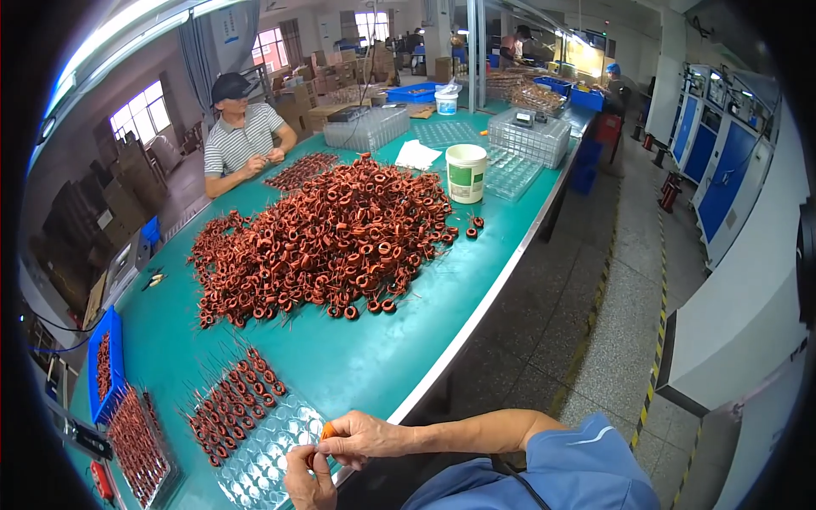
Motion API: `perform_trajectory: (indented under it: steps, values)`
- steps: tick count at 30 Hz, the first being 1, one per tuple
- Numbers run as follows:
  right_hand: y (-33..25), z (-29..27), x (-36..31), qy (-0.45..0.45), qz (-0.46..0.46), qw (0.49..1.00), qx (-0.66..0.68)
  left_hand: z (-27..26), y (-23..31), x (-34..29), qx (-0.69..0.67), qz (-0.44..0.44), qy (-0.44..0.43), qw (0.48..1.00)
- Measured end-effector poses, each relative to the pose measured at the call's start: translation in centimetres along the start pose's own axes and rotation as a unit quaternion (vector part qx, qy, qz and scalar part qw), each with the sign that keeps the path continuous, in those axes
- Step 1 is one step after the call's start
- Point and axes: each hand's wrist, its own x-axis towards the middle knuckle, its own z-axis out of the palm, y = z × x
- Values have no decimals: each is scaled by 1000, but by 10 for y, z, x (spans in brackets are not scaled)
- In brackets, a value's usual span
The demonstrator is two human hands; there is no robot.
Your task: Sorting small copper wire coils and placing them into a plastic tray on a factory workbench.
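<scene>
At the table's near edge my two hands meet in front of my body, both with closed fingers. My left hand (311, 482) pinches a small dark-red ring coil, mostly hidden by the fingers. Right against it, my right hand (367, 438) is closed, with an orange piece (327, 432) at its fingertips; whatever else it grips is hidden. Beside them lies a clear plastic tray (270, 455) with round pockets. Rows of copper-red ring coils (238, 399) with wire leads fill its far part, while the pockets nearest my hands hold none.
A large heap of ring coils (323, 238) covers the middle of the green table (357, 348). A filled tray (140, 446) and a blue bin (104, 365) stand left. Beyond the heap are a white bucket (466, 174) and stacked clear trays (529, 136). A person (242, 136) sits across, handling small parts.
</scene>
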Motion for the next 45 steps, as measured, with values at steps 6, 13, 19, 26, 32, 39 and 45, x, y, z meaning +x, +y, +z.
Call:
perform_trajectory:
  steps: [6,13,19,26,32,39,45]
  values:
    - [-16,-9,-4,-52,74,995,41,-31,43,13,-134,-22,-202,970]
    - [-12,-7,-5,-62,53,996,-20,-39,24,11,62,128,-203,969]
    - [-2,0,-3,49,-90,962,-252,-28,12,5,109,87,-192,972]
    - [3,16,-6,152,-261,851,-429,-20,16,10,-4,-153,-221,963]
    - [-30,15,-5,80,-150,967,-189,10,-40,-20,-412,14,12,911]
    - [-11,8,7,30,-87,988,-120,4,-30,-33,-422,-19,20,906]
    - [-11,16,8,-55,-43,997,14,4,1,-31,-432,-100,44,895]
